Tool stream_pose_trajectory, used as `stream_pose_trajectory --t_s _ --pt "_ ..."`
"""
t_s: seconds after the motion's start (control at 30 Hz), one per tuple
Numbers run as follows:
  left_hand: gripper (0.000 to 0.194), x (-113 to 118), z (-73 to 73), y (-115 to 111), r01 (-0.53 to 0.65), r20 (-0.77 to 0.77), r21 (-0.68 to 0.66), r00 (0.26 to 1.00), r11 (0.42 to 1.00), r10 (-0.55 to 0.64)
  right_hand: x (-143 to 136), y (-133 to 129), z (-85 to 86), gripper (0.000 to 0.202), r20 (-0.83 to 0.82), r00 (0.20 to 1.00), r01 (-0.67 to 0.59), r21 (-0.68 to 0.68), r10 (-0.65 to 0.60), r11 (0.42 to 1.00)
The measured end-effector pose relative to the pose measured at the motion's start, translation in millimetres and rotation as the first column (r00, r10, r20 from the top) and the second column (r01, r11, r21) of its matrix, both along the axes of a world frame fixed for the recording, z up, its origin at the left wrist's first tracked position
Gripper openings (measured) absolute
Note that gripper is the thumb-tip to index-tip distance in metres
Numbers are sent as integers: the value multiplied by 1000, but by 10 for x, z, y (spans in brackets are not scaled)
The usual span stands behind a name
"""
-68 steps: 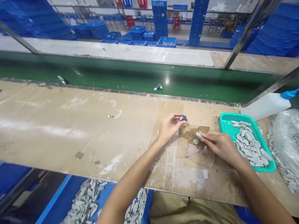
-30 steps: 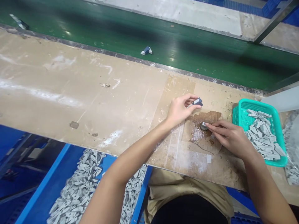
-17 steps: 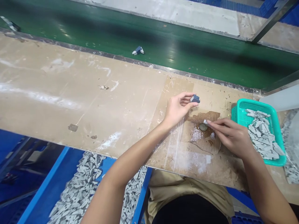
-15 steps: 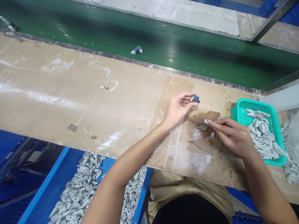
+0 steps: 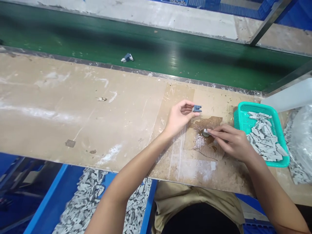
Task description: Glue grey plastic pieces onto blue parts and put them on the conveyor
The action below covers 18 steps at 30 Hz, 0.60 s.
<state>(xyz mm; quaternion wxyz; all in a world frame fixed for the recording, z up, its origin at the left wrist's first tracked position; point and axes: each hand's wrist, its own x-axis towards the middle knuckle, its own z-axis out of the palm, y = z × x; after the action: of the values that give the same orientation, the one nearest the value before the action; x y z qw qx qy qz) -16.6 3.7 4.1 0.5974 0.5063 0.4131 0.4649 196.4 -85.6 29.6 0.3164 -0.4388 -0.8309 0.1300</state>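
Note:
My left hand [image 5: 179, 117] pinches a small dark blue-grey block [image 5: 197, 109] with a notch in its right end, held above the table. Between the thumb and fingertips of my right hand [image 5: 231, 141] is a small light grey piece [image 5: 206, 130]. It is right at a small round cap [image 5: 204, 134], which it partly covers; whether they touch I cannot tell. The cap sits on a wet, brown-stained patch of cardboard [image 5: 219, 121].
A green basket [image 5: 240, 121] of light grey pieces stands right, beside a clear plastic bag [image 5: 302, 130]. Behind runs a green conveyor belt [image 5: 85, 45] carrying a blue-and-white part [image 5: 127, 58]. Below the table's left edge is a blue bin [image 5: 46, 196] of grey pieces.
My right hand has brought the light grey piece down onto or just over the round cap. The block in my left hand has turned, so its notch now shows. The view has shifted slightly.

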Motion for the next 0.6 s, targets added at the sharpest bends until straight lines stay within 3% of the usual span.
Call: stream_pose_trajectory --t_s 0.37,0.43,0.53,0.6 --pt "30 16 21 -38 50 45 -74 998 996 -47 39 13 -19 38 0 999 -35 30 35 999" --pt "30 44 29 -82 83 92 -108 993 991 -74 35 -8 6 44 -92 996 15 71 -9 997" --pt "30 114 43 -199 150 142 -170 982 974 -126 42 -43 40 57 -272 951 202 176 -150 963" --pt "30 158 50 -284 206 161 -207 971 956 -174 51 -55 44 59 -304 937 239 205 -170 949"
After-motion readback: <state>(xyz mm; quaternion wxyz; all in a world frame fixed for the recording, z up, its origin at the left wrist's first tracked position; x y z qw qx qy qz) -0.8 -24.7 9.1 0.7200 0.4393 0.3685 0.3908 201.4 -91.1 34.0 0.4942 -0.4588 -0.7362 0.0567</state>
